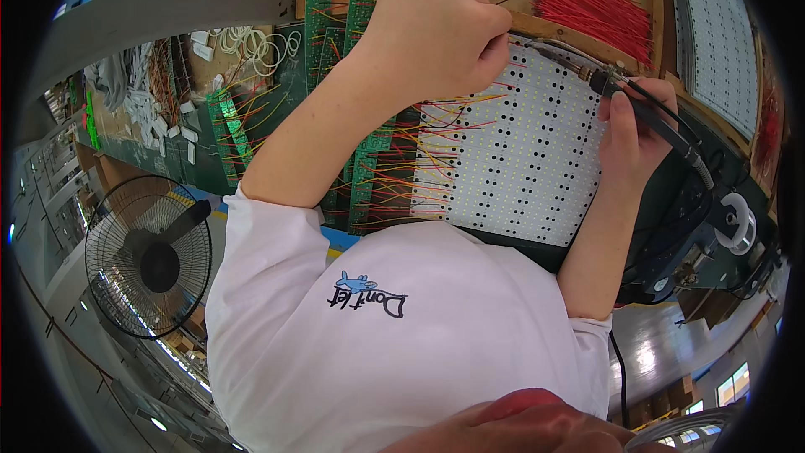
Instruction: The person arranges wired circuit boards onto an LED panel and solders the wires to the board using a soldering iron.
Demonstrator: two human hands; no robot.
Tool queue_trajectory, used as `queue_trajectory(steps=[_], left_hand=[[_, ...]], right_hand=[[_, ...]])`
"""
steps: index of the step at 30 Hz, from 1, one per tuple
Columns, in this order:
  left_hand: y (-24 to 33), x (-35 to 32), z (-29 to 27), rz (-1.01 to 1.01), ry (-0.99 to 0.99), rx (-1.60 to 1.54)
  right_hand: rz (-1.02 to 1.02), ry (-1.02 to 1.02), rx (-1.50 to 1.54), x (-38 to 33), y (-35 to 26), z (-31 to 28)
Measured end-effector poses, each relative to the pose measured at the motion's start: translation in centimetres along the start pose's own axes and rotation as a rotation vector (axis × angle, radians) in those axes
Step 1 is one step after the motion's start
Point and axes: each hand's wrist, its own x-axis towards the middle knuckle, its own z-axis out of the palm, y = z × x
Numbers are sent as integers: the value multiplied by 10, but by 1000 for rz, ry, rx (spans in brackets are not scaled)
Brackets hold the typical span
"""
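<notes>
We see our left hand (pixel 436 33) curled shut above the white perforated LED panel (pixel 520 159), pinching something too small to tell. Our right hand (pixel 629 130) grips a black soldering iron (pixel 646 109), its tip at the panel's upper edge. Green circuit strips with red and yellow wires (pixel 369 176) lie just beside the panel on the bench.

Your left hand (pixel 436 33) is closed into a fist, so whatever its fingers pinch against the white LED panel (pixel 520 159) is hidden. Your right hand (pixel 625 130) covers part of the soldering iron (pixel 650 109); the tip is too small to resolve. Your forearm hides several green circuit boards (pixel 365 176). The red wire bundle (pixel 587 4) is cut off at the top edge.
</notes>
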Motion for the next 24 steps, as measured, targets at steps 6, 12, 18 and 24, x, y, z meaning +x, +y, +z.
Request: queue_trajectory(steps=[6, 12, 18, 24], left_hand=[[0, 0, 1, 1, 5, 3], [2, 1, 0, 6, 4, 14], [3, 1, 1, -3, 1, 19], [2, 2, 1, 12, 5, 3]], right_hand=[[-13, -19, -57, 0, 2, 0], [-7, -14, -94, 0, 3, -1], [-18, -12, -107, 0, 4, 2], [-18, -21, -89, -1, 4, 1]])
